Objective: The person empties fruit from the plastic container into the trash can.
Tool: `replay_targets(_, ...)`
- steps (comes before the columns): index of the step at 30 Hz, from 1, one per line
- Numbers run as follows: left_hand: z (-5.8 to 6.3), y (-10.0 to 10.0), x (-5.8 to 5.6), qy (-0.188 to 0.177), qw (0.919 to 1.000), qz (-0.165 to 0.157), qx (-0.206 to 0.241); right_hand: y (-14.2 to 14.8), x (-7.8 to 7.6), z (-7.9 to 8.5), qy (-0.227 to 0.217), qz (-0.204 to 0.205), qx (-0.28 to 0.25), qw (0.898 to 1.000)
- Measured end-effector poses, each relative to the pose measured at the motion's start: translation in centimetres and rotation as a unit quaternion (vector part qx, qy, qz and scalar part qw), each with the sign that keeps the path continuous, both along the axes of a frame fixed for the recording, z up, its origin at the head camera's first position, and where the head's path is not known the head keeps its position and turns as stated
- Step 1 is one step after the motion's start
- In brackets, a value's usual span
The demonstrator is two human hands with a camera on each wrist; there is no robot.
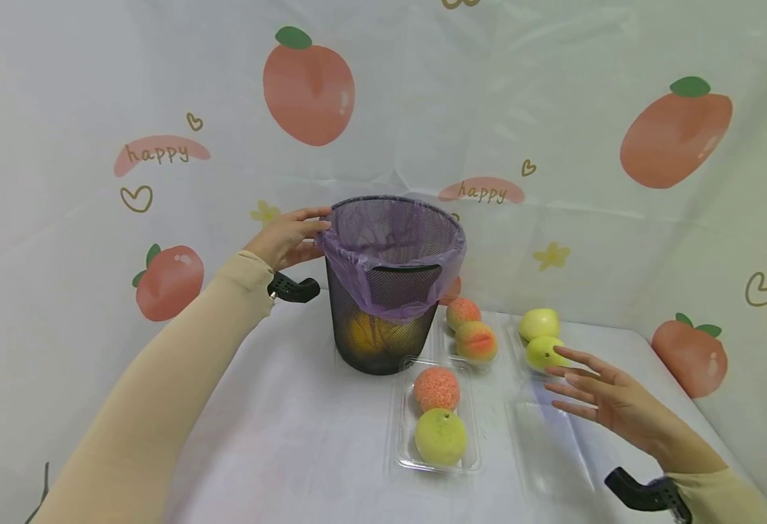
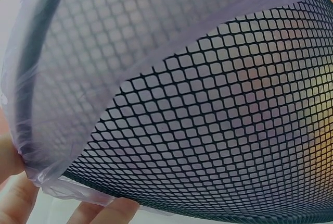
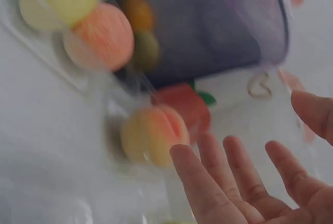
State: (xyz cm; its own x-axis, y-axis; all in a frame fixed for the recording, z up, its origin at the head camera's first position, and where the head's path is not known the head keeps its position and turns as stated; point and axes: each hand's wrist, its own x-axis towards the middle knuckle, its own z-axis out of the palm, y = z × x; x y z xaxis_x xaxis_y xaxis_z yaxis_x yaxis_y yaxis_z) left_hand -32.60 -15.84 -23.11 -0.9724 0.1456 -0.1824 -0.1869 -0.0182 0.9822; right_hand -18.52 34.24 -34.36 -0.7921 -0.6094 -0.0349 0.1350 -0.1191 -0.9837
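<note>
A black mesh wastebasket (image 1: 383, 349) stands on the table with a purple liner bag (image 1: 351, 269) folded over its rim. Yellow-orange and greenish fruit (image 3: 145, 49) shows through the mesh. My left hand (image 1: 289, 236) touches the basket's upper left side at the rim, fingers fairly straight; in the left wrist view its fingertips (image 2: 122, 208) meet the liner and mesh. My right hand (image 1: 626, 407), fingers spread and holding nothing, hovers at the right near two yellow-green fruits (image 1: 541, 324). A peach (image 3: 153, 135) lies beyond its fingertips in the right wrist view.
A clear plastic tray (image 1: 403, 458) in front holds a reddish fruit (image 1: 436, 389) and a yellow-green fruit (image 1: 440, 437). Behind it, two peaches (image 1: 476, 340) sit in another tray. A bare clear tray (image 1: 547, 451) lies left of my right hand. A fruit-printed cloth (image 1: 390, 94) hangs behind.
</note>
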Motion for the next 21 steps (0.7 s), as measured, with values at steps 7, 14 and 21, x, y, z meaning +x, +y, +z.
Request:
replay_targets(7,0.0,-0.1,0.0,-0.005,0.9999,-0.006,0.007,-4.7,0.0,-1.7,-0.044,-0.024,0.040,0.998)
replay_targets(14,-0.1,-0.1,-0.1,-0.005,1.0000,-0.004,0.005,-7.4,-0.1,-3.3,-0.075,-0.057,0.087,0.992)
replay_targets(21,0.0,-0.1,-0.1,-0.011,0.9999,-0.004,0.010,-9.5,0.3,-4.7,-0.116,-0.080,0.114,0.984)
